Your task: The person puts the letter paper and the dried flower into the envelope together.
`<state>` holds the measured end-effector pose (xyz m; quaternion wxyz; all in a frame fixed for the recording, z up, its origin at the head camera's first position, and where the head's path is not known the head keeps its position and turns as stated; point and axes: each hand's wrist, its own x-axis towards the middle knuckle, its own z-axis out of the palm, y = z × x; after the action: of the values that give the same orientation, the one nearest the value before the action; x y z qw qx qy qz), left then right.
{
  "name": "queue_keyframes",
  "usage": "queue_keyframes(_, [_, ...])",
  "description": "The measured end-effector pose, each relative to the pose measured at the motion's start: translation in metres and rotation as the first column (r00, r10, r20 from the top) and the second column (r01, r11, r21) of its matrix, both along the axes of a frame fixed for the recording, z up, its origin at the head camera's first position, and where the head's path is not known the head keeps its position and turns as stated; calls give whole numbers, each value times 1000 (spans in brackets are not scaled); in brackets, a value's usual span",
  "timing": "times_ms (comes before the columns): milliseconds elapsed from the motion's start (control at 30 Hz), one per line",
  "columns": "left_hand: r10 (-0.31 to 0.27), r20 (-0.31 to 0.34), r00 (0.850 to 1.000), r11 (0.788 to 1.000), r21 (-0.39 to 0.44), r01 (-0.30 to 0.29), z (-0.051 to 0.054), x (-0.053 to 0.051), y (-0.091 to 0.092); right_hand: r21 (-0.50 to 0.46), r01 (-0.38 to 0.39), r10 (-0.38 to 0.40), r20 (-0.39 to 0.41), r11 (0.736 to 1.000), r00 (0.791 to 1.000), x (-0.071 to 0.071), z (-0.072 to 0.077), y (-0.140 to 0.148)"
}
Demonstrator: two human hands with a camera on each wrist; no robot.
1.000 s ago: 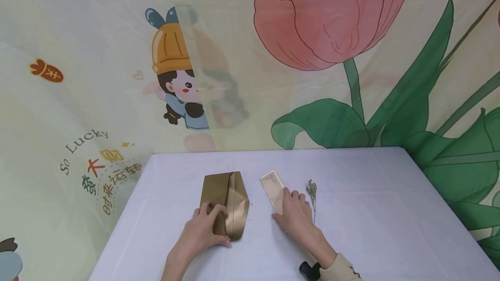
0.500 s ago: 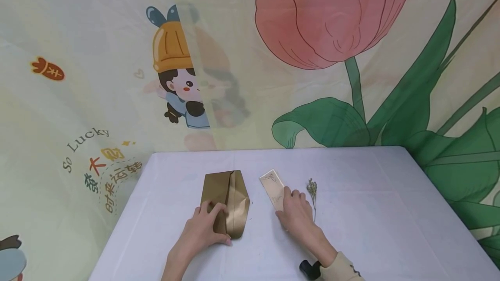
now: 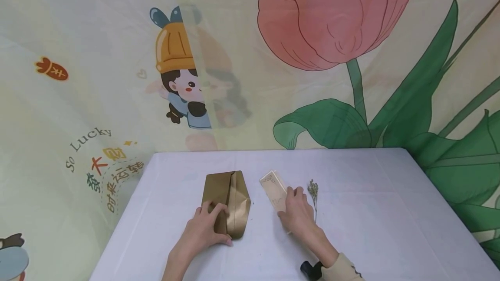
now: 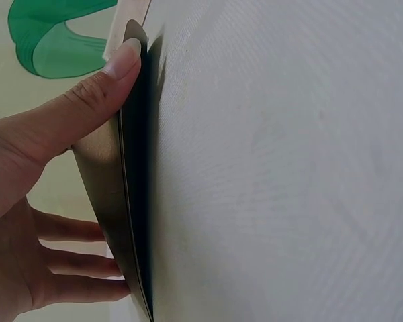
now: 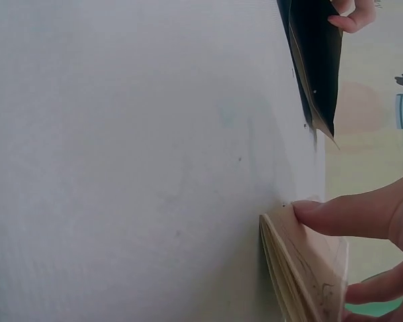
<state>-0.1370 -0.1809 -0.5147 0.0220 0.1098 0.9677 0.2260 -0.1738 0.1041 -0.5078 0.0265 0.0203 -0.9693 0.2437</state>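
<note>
In the head view a gold envelope lies left of centre on the white cloth, its pointed flap facing right. My left hand grips its near part, fingers bent on top and thumb at the near edge. The left wrist view shows the left thumb against the edge of the envelope. My right hand holds the near end of a cream card stack, covering that end. Several layers show in the stack in the right wrist view, the thumb pressing its side.
A small dried flower sprig lies just right of the right hand. A black object is beside the right sleeve at the near edge of view. Behind the white-covered table hangs a printed cloth.
My right thumb has drawn slightly inward, to the right, at the card stack. The left hand and envelope keep nearly the same place, and the head view has shifted a little.
</note>
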Motion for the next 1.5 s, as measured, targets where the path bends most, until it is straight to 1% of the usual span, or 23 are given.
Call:
queue_keyframes(133, [-3,-8,1000,1000,-1,3,0,0,0,-36,12,-12,16,999,1000,-1,1,1])
queue_keyframes(333, [-3,-12,1000,1000,0,3,1,0,0,-123,39,-28,88,992,996,-1,4,5])
queue_keyframes(467, [-3,-5,1000,1000,1,3,1,0,0,-243,60,-31,122,968,992,-3,5,9])
queue_keyframes(567, [-3,-2,1000,1000,2,3,1,0,0,-345,71,-20,150,936,988,-4,5,11])
queue_keyframes(633, [-3,0,1000,1000,3,3,1,0,0,-384,77,-12,169,920,986,-4,5,13])
queue_keyframes(700, [-2,1,1000,1000,4,2,2,0,0,-411,78,0,185,908,983,-4,5,15])
queue_keyframes(867, [1,3,1000,1000,1,-1,2,0,1,-435,74,18,204,898,979,-4,3,18])
queue_keyframes(1000, [2,4,1000,1000,0,-2,1,0,1,-460,84,21,219,884,976,-3,2,20])
queue_keyframes(1200, [1,8,1000,1000,8,-2,1,0,0,-529,109,41,264,842,964,-2,2,18])
queue_keyframes(1333, [1,4,1000,1000,10,-1,1,0,0,-586,118,71,290,801,954,-2,1,19])
queue_keyframes(1433, [0,2,1000,1000,9,0,0,0,0,-642,123,98,297,756,950,-2,-1,20])
queue_keyframes(1500, [0,2,1000,1000,9,0,1,0,0,-667,126,108,298,734,948,-2,-2,19])
